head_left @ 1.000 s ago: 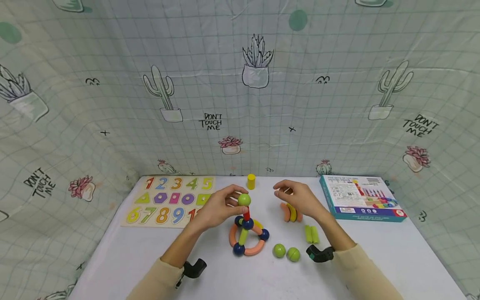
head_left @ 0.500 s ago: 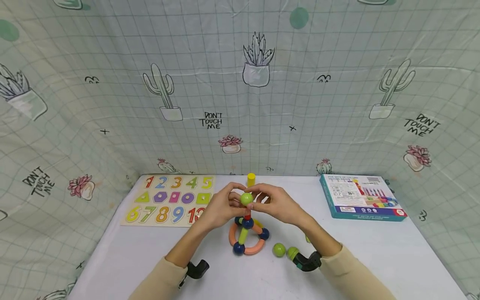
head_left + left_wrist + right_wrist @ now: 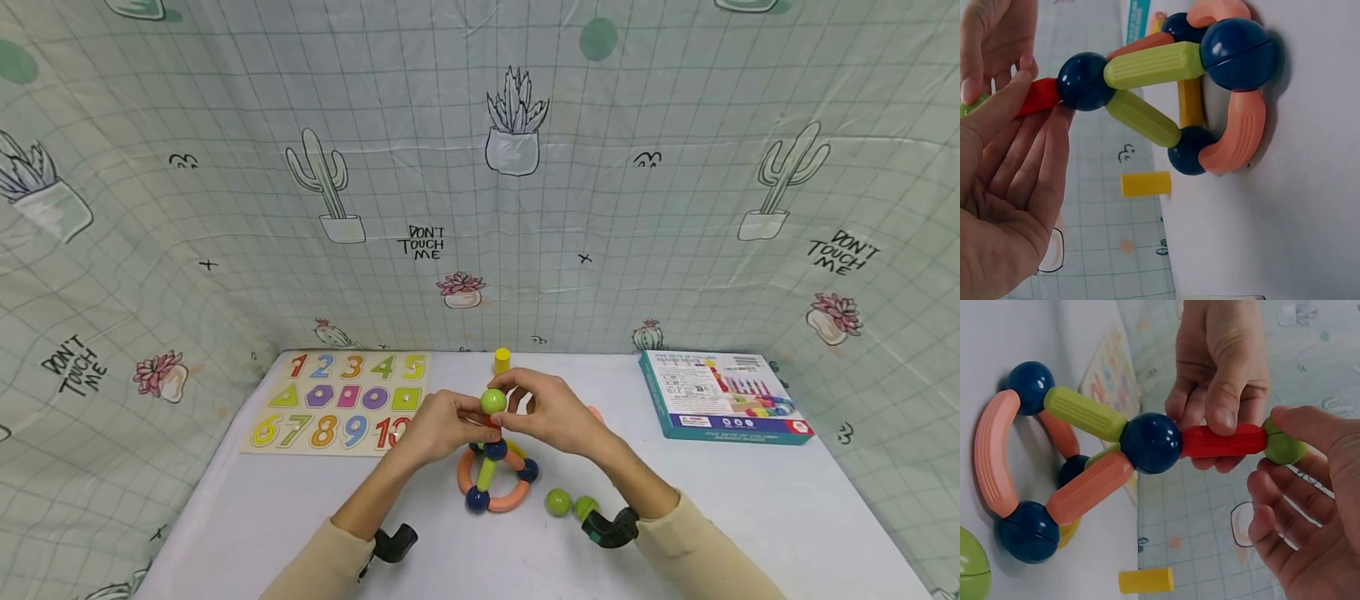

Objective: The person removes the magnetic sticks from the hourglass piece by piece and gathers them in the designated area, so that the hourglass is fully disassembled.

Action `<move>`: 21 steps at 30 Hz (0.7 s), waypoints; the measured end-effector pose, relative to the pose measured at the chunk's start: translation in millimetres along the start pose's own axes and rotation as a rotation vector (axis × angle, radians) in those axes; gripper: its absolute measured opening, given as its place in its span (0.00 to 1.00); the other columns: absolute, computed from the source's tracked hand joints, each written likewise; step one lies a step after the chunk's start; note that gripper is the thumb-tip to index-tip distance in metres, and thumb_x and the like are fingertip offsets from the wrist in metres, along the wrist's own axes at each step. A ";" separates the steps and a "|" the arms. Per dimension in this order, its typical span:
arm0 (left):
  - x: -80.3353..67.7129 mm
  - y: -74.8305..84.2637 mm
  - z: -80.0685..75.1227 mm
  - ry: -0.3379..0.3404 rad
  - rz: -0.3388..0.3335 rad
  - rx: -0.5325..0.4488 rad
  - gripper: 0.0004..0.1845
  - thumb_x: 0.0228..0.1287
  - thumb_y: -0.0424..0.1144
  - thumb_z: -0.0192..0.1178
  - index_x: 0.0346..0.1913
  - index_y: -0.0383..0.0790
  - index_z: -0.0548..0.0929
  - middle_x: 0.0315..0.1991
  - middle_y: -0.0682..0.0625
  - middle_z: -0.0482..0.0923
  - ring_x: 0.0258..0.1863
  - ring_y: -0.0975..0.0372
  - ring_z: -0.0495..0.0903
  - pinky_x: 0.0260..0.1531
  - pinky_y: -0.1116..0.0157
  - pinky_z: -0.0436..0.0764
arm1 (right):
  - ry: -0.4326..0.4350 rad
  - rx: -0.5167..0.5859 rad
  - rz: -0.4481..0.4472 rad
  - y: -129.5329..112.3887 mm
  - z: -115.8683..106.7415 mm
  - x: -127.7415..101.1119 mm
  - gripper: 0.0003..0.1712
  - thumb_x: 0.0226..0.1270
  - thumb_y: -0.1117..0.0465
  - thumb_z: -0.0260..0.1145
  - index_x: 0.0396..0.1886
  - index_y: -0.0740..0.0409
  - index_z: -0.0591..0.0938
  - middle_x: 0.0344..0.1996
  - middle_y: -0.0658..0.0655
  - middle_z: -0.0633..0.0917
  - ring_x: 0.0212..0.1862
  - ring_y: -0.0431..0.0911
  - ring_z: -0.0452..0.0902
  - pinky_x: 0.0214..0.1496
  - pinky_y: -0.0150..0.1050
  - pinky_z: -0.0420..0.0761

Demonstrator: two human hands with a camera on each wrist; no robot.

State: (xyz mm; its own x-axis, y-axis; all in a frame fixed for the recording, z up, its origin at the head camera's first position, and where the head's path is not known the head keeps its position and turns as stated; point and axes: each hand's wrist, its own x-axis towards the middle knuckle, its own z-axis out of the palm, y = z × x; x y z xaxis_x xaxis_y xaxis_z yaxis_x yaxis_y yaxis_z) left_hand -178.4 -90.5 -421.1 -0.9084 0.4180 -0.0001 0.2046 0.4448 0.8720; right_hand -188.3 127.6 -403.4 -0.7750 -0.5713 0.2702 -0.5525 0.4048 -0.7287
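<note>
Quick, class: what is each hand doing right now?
Left hand: pinches the red rod.
Right hand: thumb and fingers hold the green ball atop the rod.

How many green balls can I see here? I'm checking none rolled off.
3. One green ball tops the red stick, touched by the right hand; two loose ones lie on the table beside the structure. Others may be hidden.

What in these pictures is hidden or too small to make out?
- Head view: the red stick is mostly covered by the left hand and right hand.
- Head view: the small print on the box is too small to read.
- Head view: the number board has its last number behind the left hand.
- Left wrist view: the green ball is nearly hidden by fingers.
</note>
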 end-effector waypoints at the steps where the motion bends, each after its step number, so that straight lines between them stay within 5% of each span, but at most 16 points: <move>1: 0.2 0.1 -0.4 -0.001 -0.006 0.004 0.12 0.58 0.42 0.74 0.44 0.44 0.91 0.33 0.54 0.89 0.33 0.66 0.87 0.33 0.67 0.84 | 0.003 0.005 -0.013 -0.8 0.4 -0.5 0.17 0.64 0.52 0.74 0.52 0.41 0.81 0.42 0.41 0.83 0.40 0.39 0.79 0.35 0.35 0.78; 9: 2.2 -7.4 -5.3 -0.008 -0.028 -0.032 0.13 0.61 0.44 0.73 0.45 0.42 0.91 0.35 0.53 0.89 0.34 0.64 0.87 0.38 0.58 0.85 | 0.026 0.030 -0.120 -14.2 -6.2 -0.5 0.17 0.66 0.52 0.73 0.52 0.42 0.81 0.40 0.41 0.83 0.39 0.40 0.78 0.36 0.37 0.78; 15: 2.8 -5.3 -3.1 -0.003 -0.040 -0.014 0.17 0.59 0.43 0.74 0.49 0.39 0.89 0.35 0.52 0.89 0.32 0.64 0.86 0.38 0.53 0.85 | 0.034 0.033 -0.014 -4.6 -17.2 -7.8 0.17 0.67 0.52 0.72 0.54 0.44 0.82 0.42 0.42 0.83 0.41 0.42 0.78 0.41 0.38 0.78; 21: 2.8 -4.2 -1.6 0.008 -0.062 0.018 0.19 0.58 0.44 0.75 0.49 0.38 0.89 0.35 0.52 0.88 0.32 0.64 0.86 0.34 0.62 0.83 | -0.066 0.059 0.115 12.9 -25.9 -21.4 0.19 0.68 0.50 0.70 0.57 0.43 0.82 0.44 0.46 0.83 0.41 0.46 0.79 0.35 0.37 0.80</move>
State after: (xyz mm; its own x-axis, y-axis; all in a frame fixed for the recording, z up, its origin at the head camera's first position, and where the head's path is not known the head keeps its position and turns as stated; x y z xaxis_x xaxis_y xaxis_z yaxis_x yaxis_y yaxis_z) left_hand -182.3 -92.5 -424.0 -0.9225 0.3829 -0.0497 0.1542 0.4834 0.8617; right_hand -186.8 163.5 -402.2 -0.8092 -0.5702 0.1419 -0.4406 0.4291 -0.7885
